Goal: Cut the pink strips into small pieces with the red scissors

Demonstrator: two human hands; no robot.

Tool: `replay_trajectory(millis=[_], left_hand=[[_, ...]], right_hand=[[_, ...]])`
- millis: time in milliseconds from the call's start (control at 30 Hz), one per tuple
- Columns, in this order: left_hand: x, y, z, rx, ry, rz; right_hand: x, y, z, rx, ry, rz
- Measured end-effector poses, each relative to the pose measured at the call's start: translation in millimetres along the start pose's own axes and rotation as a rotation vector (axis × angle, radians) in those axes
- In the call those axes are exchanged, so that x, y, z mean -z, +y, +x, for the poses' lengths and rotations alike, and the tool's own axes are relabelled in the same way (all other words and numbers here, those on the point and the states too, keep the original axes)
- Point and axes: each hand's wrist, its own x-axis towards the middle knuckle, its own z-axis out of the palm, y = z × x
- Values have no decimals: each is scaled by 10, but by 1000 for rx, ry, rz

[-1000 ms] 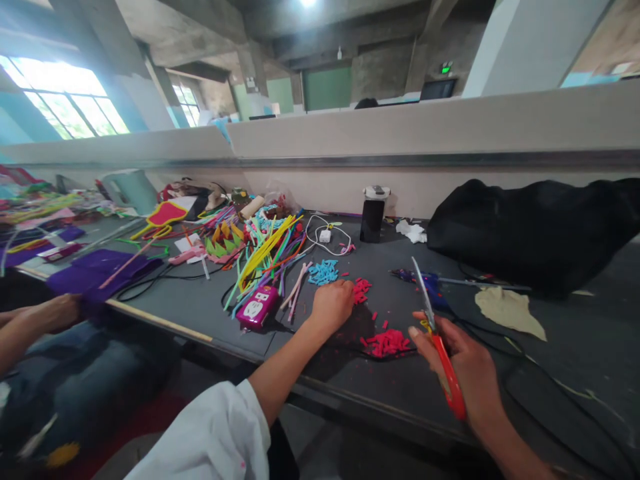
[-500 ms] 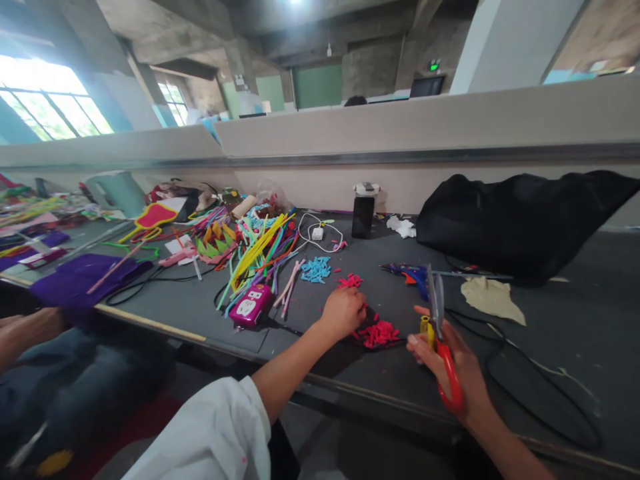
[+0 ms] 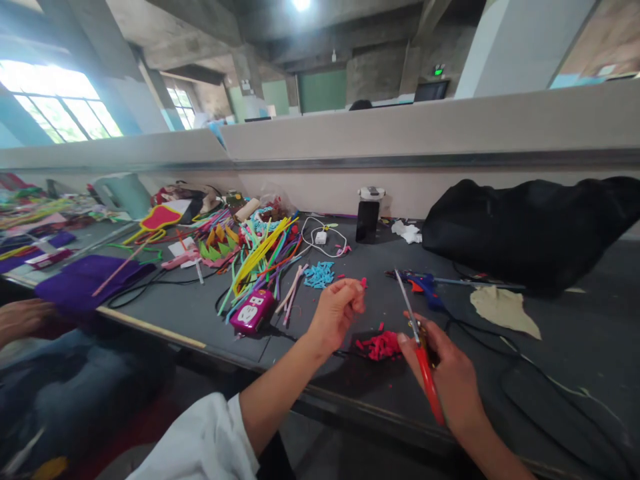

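My left hand [image 3: 336, 311] is raised just above the dark table [image 3: 200, 310], fingers pinched on a small red piece [image 3: 363, 283]. My right hand [image 3: 447, 377] grips red-handled scissors [image 3: 419, 345] with the blades pointing up and away. Between the two hands a pile of red cut pieces [image 3: 381, 345] lies on the table. A smaller heap of blue cut pieces [image 3: 320, 274] sits farther back, beyond my left hand.
A bundle of coloured pipe cleaners [image 3: 260, 257] and a pink power strip [image 3: 251, 310] lie to the left. A blue glue gun [image 3: 423, 283], a black bag [image 3: 525, 227], a black bottle [image 3: 368, 217] and cables are behind. Another person's hand [image 3: 20, 317] rests at far left.
My left hand has lifted off the table from the red pieces, pinching one. The right hand with the scissors has moved in closer to the red pile.
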Motion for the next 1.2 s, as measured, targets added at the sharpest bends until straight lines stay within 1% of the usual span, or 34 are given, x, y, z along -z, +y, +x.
replay_trajectory(millis=[33,100,233,333,433,533,667,800,967,1200], left_hand=[[-29,40,-35,18,9,-125],[-65,92,-93,24,29,-270],[-69,97,-156,35,30,-362],[-55,62,-171,52,58,-377],[-55,44,-182,43,97,-388],[-70,50,-200,27,120,-383],[-103,54,-225,12,113,-376],[-122,47,-237,-8,110,-380],[-126,49,-245,-11,100,-364],[-124,41,-245,1,126,-366]], right_hand=[[-21,-19,5,30,-5,-15],[-77,-51,14,65,-27,-37],[-213,-112,11,120,-55,-75],[-287,-150,-16,173,-71,-85],[-316,-160,-48,173,-85,-97],[-320,-148,-71,191,-70,-103],[-327,-132,-82,211,-39,-83],[-334,-125,-82,211,-44,-82],[-362,-109,-97,253,-13,-99],[-392,-77,-115,305,-3,-124]])
